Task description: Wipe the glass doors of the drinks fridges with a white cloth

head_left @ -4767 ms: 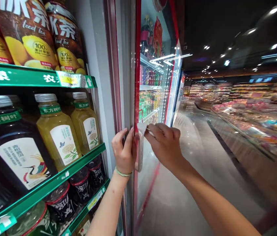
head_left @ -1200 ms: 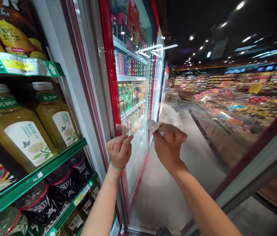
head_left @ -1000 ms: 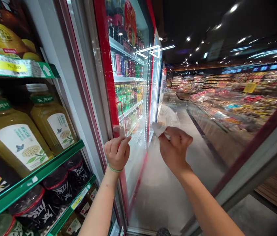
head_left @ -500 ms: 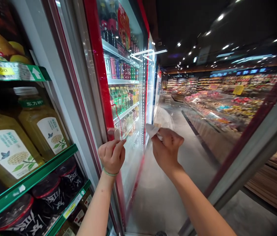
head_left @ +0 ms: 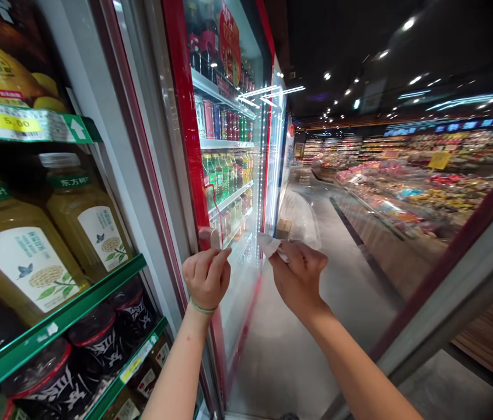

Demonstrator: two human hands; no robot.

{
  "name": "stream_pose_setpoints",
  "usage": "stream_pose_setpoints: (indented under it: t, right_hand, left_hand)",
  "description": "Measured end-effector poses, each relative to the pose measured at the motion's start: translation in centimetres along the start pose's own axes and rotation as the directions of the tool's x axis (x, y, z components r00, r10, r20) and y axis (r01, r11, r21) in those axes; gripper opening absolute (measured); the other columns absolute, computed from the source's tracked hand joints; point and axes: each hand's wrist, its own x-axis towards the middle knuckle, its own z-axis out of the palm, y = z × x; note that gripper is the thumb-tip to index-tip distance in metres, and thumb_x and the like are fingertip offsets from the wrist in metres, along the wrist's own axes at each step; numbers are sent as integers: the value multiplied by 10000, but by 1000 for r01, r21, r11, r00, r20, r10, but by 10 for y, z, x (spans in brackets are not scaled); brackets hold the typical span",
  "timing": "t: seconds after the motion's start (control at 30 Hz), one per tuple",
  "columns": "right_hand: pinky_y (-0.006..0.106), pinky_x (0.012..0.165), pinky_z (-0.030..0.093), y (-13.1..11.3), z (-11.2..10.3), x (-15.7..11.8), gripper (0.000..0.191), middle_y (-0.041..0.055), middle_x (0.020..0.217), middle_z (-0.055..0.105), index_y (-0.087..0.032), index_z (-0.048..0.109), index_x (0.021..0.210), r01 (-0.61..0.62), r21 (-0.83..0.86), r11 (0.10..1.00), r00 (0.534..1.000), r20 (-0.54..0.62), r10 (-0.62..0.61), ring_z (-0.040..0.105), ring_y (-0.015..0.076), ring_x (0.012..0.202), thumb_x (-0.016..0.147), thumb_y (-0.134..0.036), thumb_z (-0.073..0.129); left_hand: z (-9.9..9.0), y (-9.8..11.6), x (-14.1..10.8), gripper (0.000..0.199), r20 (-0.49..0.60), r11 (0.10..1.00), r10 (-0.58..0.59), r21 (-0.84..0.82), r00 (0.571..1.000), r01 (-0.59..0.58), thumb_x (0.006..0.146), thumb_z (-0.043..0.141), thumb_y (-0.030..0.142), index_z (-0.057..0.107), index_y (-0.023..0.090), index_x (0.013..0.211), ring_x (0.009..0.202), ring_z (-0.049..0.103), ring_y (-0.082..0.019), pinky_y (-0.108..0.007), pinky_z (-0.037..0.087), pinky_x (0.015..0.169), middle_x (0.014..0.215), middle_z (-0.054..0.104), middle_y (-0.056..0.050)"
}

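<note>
My left hand (head_left: 206, 277), with a green band at the wrist, is closed near the edge of a glass door with a red frame (head_left: 187, 116). Its fingers are curled just below a pale handle-like piece (head_left: 208, 236); whether they grip anything is hidden. My right hand (head_left: 299, 271) is closed around a crumpled white tissue (head_left: 269, 244), whose end sticks out to the left from thumb and fingers. The two hands are apart, side by side at mid-view.
Bottles of yellow-green drink (head_left: 31, 251) stand on a green-edged shelf (head_left: 53, 338) at the left. Lit drink coolers (head_left: 228, 169) line the aisle (head_left: 338, 245). A slanted door frame (head_left: 460, 262) crosses the right side, before a display of packaged goods (head_left: 421, 181).
The view has shifted slightly, so the shelves, cooler and door frame appear further right. My right hand still holds the tissue, and my left hand keeps its curled shape.
</note>
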Motion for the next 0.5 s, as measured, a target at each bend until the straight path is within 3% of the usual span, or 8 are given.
stream_pose_setpoints:
  t: [0.2,0.4,0.5]
  right_hand:
    - [334,729,300,-5,3,4,446,21,974,611,-294,717,1058,-95,3,995,994,-60,95,548,176,925,803,40,567]
    - [331,803,310,-14,3,4,331,-9,975,636,-292,705,889,-9,3,1000,1000,-22,9,542,160,995,796,18,635]
    - [338,791,308,-12,4,7,401,16,969,631,-303,720,985,-81,-34,996,995,-67,79,541,184,1011,807,35,599]
  left_hand:
    - [1,1,0,313,-16,1000,-4,8,1000,4,823,668,94,710,246,1094,871,646,-190,-345,447,839,906,724,-47]
    - [-1,0,1,316,-8,1000,-5,-10,1000,5,832,656,86,709,248,1098,856,650,-183,-343,445,835,899,725,-42]
    - [-1,0,1,321,-10,1000,-4,-15,1000,4,819,664,73,708,239,1091,848,648,-185,-342,446,830,890,725,-41]
